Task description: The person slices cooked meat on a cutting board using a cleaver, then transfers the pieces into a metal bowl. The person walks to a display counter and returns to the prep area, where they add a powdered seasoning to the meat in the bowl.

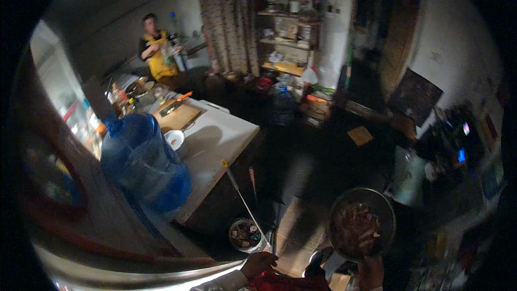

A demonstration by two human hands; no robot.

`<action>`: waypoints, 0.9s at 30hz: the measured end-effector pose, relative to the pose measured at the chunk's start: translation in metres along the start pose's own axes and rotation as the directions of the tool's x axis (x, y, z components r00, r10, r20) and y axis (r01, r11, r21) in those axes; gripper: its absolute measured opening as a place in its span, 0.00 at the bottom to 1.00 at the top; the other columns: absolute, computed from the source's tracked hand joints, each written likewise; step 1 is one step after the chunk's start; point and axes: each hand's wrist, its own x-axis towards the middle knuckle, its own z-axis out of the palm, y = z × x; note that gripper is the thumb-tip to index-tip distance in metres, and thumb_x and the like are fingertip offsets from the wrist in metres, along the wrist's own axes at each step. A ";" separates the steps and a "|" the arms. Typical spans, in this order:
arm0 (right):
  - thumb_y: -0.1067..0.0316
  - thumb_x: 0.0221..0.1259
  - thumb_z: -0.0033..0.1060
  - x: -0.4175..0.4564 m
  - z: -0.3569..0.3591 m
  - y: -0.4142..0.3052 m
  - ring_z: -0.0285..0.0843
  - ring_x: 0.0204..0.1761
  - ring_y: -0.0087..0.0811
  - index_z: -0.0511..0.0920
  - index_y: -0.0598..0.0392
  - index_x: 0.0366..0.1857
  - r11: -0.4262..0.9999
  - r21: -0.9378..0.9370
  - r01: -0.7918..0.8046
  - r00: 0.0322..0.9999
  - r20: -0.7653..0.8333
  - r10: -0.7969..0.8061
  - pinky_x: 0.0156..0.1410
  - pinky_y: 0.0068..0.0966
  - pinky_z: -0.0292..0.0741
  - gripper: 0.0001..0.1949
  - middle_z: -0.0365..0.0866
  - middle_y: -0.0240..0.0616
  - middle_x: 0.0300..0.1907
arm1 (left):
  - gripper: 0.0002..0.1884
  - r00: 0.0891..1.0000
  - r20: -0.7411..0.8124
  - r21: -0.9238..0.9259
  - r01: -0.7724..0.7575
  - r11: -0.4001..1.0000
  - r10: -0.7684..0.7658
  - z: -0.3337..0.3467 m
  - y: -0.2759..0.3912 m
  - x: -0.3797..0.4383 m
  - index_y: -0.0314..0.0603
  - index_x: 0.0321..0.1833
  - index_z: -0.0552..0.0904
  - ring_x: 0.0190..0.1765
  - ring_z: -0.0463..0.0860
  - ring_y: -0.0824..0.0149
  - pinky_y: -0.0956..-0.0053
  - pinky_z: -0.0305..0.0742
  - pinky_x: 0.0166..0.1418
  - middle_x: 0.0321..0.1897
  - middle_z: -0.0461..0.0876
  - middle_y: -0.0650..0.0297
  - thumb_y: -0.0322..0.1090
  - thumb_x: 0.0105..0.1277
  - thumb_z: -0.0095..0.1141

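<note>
My right hand (370, 273) grips the near rim of a round metal pan (361, 224), which holds pieces of brown food, perhaps meat. At the lower middle is my left hand (259, 264), its fingers partly curled; whether it holds anything cannot be made out. Just beyond that hand stands a bin (244, 235) full of mixed scraps, with a long thin handle (246, 202) leaning beside it. A large blue water jug (145, 161) stands on the left, by the white counter (226, 129).
On the counter lie a cutting board (181, 116) with a knife (175, 103) and a white bowl (174, 139). A person in a yellow apron (161, 56) stands behind it. Farther back are shelves (286, 42) and a curtain (230, 20). A stool-like pale object (408, 173) is at right.
</note>
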 end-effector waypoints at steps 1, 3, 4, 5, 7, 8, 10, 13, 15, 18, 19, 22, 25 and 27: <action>0.60 0.63 0.72 0.042 0.003 0.004 0.84 0.49 0.45 0.82 0.55 0.53 0.979 -0.118 0.165 0.985 -0.029 -0.170 0.58 0.42 0.83 0.18 0.84 0.47 0.48 | 0.17 0.996 -0.081 0.003 0.046 0.999 -0.046 0.002 0.004 0.013 0.35 0.58 0.85 0.38 0.88 0.67 0.71 0.84 0.44 0.43 0.90 0.58 0.41 0.79 0.53; 0.60 0.63 0.72 0.120 0.023 0.007 0.84 0.47 0.43 0.82 0.55 0.53 0.967 0.191 0.168 0.986 -0.049 -0.162 0.56 0.42 0.83 0.18 0.84 0.44 0.48 | 0.15 0.983 -0.180 -0.037 -0.051 0.998 0.044 -0.004 -0.018 0.040 0.36 0.53 0.86 0.35 0.87 0.68 0.72 0.83 0.41 0.40 0.90 0.59 0.40 0.79 0.53; 0.74 0.59 0.70 0.161 0.045 0.060 0.82 0.53 0.46 0.80 0.51 0.53 0.855 -0.006 0.519 0.853 -0.064 -0.518 0.58 0.39 0.80 0.17 0.82 0.44 0.52 | 0.15 0.975 -0.205 -0.019 -0.094 0.995 0.088 -0.013 -0.054 0.056 0.36 0.51 0.87 0.34 0.87 0.68 0.71 0.83 0.41 0.39 0.90 0.60 0.40 0.78 0.53; 0.73 0.59 0.71 0.204 0.053 0.059 0.82 0.52 0.47 0.81 0.51 0.52 0.896 0.428 0.116 0.991 0.012 -0.134 0.58 0.41 0.80 0.17 0.82 0.44 0.51 | 0.16 0.957 -0.289 -0.103 -0.055 0.993 0.023 0.003 -0.042 0.074 0.37 0.49 0.87 0.33 0.87 0.69 0.71 0.82 0.40 0.37 0.90 0.60 0.41 0.79 0.52; 0.71 0.58 0.73 0.285 0.078 0.000 0.82 0.51 0.49 0.81 0.51 0.51 0.108 0.725 -0.680 0.702 0.602 0.381 0.57 0.44 0.80 0.17 0.83 0.45 0.49 | 0.16 0.914 -0.404 -0.103 -0.089 0.991 0.040 0.024 -0.018 0.105 0.38 0.48 0.88 0.32 0.86 0.70 0.72 0.82 0.40 0.35 0.89 0.61 0.43 0.79 0.52; 0.72 0.58 0.73 0.311 0.095 -0.004 0.83 0.50 0.48 0.81 0.51 0.50 0.518 0.767 -0.379 0.918 0.381 0.108 0.56 0.43 0.80 0.16 0.83 0.44 0.48 | 0.16 0.897 -0.429 -0.015 -0.124 0.992 0.106 0.030 -0.025 0.112 0.38 0.48 0.88 0.32 0.86 0.71 0.72 0.82 0.40 0.34 0.89 0.61 0.43 0.79 0.52; 0.72 0.57 0.73 0.361 0.136 -0.012 0.84 0.49 0.44 0.81 0.49 0.48 0.707 0.458 0.539 0.763 0.091 -0.640 0.54 0.40 0.82 0.15 0.84 0.41 0.47 | 0.16 0.885 -0.464 -0.014 -0.034 0.999 0.024 0.047 -0.046 0.123 0.34 0.52 0.87 0.36 0.87 0.68 0.70 0.83 0.44 0.36 0.89 0.59 0.42 0.78 0.57; 0.78 0.58 0.66 0.431 0.179 -0.065 0.85 0.46 0.30 0.83 0.50 0.45 0.114 0.582 -0.805 0.588 0.809 0.017 0.53 0.32 0.86 0.13 0.86 0.31 0.45 | 0.18 0.826 -0.550 -0.288 -0.050 0.956 -0.122 0.062 -0.002 0.158 0.31 0.53 0.87 0.40 0.87 0.68 0.69 0.83 0.47 0.38 0.89 0.62 0.43 0.77 0.60; 0.77 0.59 0.66 0.466 0.216 -0.093 0.86 0.42 0.29 0.83 0.53 0.43 0.171 0.531 -0.830 0.529 0.846 -0.061 0.52 0.32 0.87 0.10 0.87 0.31 0.42 | 0.18 0.765 -0.629 -0.323 -0.095 0.942 -0.139 0.054 0.040 0.175 0.32 0.53 0.87 0.39 0.86 0.70 0.70 0.82 0.46 0.38 0.89 0.62 0.43 0.78 0.59; 0.75 0.59 0.69 0.501 0.276 -0.123 0.82 0.35 0.23 0.80 0.49 0.38 0.275 0.438 -0.856 0.426 0.898 -0.107 0.48 0.29 0.86 0.07 0.83 0.28 0.31 | 0.18 0.660 -0.750 -0.293 -0.259 0.921 -0.053 0.035 0.058 0.214 0.34 0.51 0.88 0.37 0.86 0.71 0.72 0.81 0.45 0.35 0.89 0.61 0.45 0.79 0.57; 0.75 0.59 0.68 0.516 0.293 -0.140 0.82 0.36 0.24 0.80 0.50 0.40 0.314 0.411 -0.856 0.387 0.912 -0.138 0.48 0.29 0.86 0.08 0.84 0.28 0.32 | 0.18 0.626 -0.777 -0.268 -0.229 0.936 -0.069 0.020 0.064 0.231 0.34 0.51 0.88 0.37 0.86 0.70 0.73 0.81 0.45 0.36 0.89 0.61 0.45 0.79 0.56; 0.77 0.61 0.64 0.555 0.347 -0.169 0.85 0.47 0.32 0.80 0.54 0.49 0.341 0.368 -0.865 0.315 0.928 -0.201 0.52 0.32 0.87 0.13 0.86 0.36 0.47 | 0.19 0.588 -0.800 -0.302 -0.225 0.926 -0.118 -0.010 0.077 0.276 0.34 0.52 0.88 0.37 0.86 0.69 0.73 0.82 0.44 0.37 0.89 0.59 0.45 0.80 0.54; 0.77 0.63 0.62 0.590 0.403 -0.203 0.86 0.50 0.37 0.79 0.57 0.53 0.418 0.348 -0.839 0.260 0.932 -0.253 0.54 0.33 0.88 0.15 0.85 0.41 0.52 | 0.20 0.595 -0.800 -0.410 -0.452 0.792 -0.075 -0.043 0.110 0.294 0.29 0.52 0.86 0.37 0.86 0.68 0.72 0.83 0.44 0.39 0.89 0.57 0.44 0.79 0.55; 0.76 0.63 0.62 0.603 0.434 -0.226 0.86 0.50 0.37 0.78 0.58 0.53 0.520 0.348 -0.780 0.243 0.934 -0.260 0.53 0.33 0.88 0.15 0.85 0.42 0.52 | 0.20 0.400 -0.912 -0.292 -0.465 0.836 -0.096 -0.051 0.103 0.298 0.27 0.53 0.85 0.38 0.87 0.67 0.72 0.83 0.45 0.38 0.89 0.57 0.42 0.80 0.53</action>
